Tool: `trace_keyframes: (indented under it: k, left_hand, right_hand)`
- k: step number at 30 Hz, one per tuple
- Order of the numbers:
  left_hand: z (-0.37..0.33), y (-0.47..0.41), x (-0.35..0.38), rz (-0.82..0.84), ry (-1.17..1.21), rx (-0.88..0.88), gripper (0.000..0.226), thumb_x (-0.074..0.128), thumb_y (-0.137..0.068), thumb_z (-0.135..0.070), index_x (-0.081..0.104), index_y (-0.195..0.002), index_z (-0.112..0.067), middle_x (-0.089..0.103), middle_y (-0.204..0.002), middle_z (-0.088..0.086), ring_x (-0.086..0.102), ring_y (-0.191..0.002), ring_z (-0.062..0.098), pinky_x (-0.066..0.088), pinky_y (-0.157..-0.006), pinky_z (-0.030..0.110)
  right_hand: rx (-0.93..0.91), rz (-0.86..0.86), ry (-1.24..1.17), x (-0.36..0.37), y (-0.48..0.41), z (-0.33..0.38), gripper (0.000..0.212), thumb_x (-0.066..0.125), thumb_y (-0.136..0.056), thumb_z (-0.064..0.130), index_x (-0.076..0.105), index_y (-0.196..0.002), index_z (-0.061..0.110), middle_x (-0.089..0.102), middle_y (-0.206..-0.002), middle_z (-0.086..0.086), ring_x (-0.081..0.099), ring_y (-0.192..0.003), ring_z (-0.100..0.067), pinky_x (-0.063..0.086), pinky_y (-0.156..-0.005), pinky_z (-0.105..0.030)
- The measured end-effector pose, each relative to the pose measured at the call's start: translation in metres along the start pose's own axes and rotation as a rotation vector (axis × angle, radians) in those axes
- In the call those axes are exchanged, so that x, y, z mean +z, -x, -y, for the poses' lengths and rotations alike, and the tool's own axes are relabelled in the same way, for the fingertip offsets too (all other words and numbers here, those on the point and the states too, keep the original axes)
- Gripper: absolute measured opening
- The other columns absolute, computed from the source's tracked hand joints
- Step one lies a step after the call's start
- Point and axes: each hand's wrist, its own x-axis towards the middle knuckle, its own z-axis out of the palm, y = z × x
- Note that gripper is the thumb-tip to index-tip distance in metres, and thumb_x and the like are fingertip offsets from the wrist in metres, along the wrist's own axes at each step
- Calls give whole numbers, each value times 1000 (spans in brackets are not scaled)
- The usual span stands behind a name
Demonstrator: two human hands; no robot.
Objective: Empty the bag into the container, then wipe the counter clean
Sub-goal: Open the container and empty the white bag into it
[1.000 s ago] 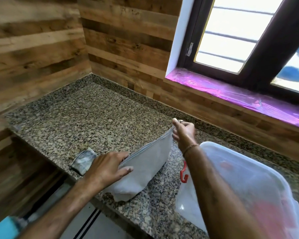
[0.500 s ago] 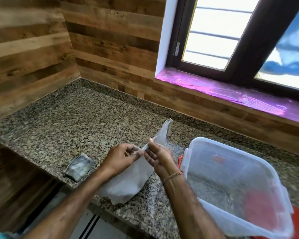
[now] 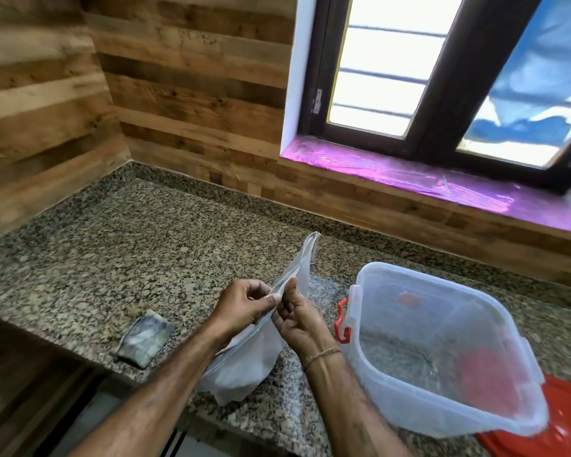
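- Bag point(image 3: 244, 367): pale, translucent, standing on the desk point(image 3: 139, 258) near its front edge. Its lower end rests on the stone; its sealed mouth rises to a tip pointing toward the back edge.
- Long axis: runs from front edge up toward the back edge, roughly parallel to the near wall of the container point(image 3: 376, 367).
- Left hand point(image 3: 244, 305): pinched on the mouth strip from the left side.
- Right hand point(image 3: 294, 319): pinched on the same strip from the right, touching or nearly touching the left.
- Container: clear, lidless, on the desk just right of the bag, apart from it. No contents visible inside.
- Judgement: the mouth appears unopened; pulling the two sides apart comes first. The right hand is nearer the container, so tipping goes rightward.
- Cloth point(image 3: 144, 338): folded, at the front edge, left of the bag, untouched.
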Motion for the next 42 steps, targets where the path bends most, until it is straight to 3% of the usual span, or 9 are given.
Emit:
trace_keyframes:
  k: [5, 9, 13, 18, 21, 24, 30, 36, 42]
  left_hand:
    - [3, -8, -9, -91, 194, -144, 8, 72, -93, -7, 73, -94, 1, 75, -90, 14, 70, -83, 21, 58, -71, 28]
    - [2, -14, -26, -60, 264, -210, 8, 68, -95, -9, 73, -94, -3, 74, -91, 14, 68, -83, 28, 56, -68, 33]
    - [5, 0, -37, 118, 296, -236, 34, 64, -97, -34, 71, -111, -4, 66, -82, 5, 57, -63, 12, 47, -54, 24]
    - [41, 39, -70, 182, -95, -376, 77, 44, -82, -82, 62, -115, -14, 56, -73, -5, 50, -52, 5, 41, -43, 16]
    - [52, 62, -82, 306, -192, -497, 102, 23, -69, -101, 40, -148, -39, 63, -91, -10, 64, -71, 1, 51, -58, 16]
    - [45, 87, -77, 338, 67, -655, 98, 26, -79, -93, 18, -160, -40, 73, -87, 12, 74, -73, 20, 61, -63, 32]
    - [49, 108, -62, 293, 481, -635, 111, 82, -50, -81, 55, -133, -11, 76, -100, 18, 75, -80, 24, 63, -71, 38]
    - [49, 123, -46, 101, 920, -602, 48, 79, -83, -32, 57, -118, -7, 65, -82, 11, 67, -61, 18, 63, -61, 31]
    - [58, 130, -24, -136, 1034, -447, 66, 70, -77, 3, 58, -137, -23, 72, -87, 7, 52, -54, 14, 59, -51, 27]
  right_hand:
    - [-42, -15, 17, -5, 3, 4, 25, 62, -98, 24, 64, -93, -1, 75, -73, -14, 75, -65, -22, 64, -62, -32]
    - [-134, -91, 213, -1, 6, 12, 17, 58, -102, 19, 63, -105, 3, 72, -84, -13, 69, -68, -19, 60, -54, -27]
    - [-261, -210, 395, 7, 3, 28, 33, 62, -101, 17, 49, -130, 7, 67, -120, -19, 71, -107, -33, 61, -85, -42]
    - [-403, -294, 836, 22, -20, 62, 58, 67, -88, 61, 39, -128, 31, 43, -136, -11, 57, -119, -33, 61, -69, -39]
    - [-415, -358, 1154, 28, -38, 85, 79, 59, -74, 82, 45, -129, 28, 47, -128, -7, 60, -108, -30, 59, -55, -34]
    - [-322, -331, 1274, 32, -51, 100, 71, 59, -77, 80, 52, -116, 22, 56, -96, -7, 57, -64, -19, 44, -44, -23]
    - [-343, -286, 1377, 41, -75, 118, 40, 58, -82, 49, 64, -103, 15, 61, -88, -14, 53, -44, -20, 40, -37, -19]
    - [-248, -205, 1214, 38, -78, 129, 13, 68, -82, 22, 64, -83, 10, 59, -75, -14, 55, -42, -19, 45, -42, -21]
    - [-263, -100, 1173, 23, -76, 140, 35, 65, -98, 7, 46, -71, 15, 44, -60, -6, 42, -25, -3, 39, -29, -16]
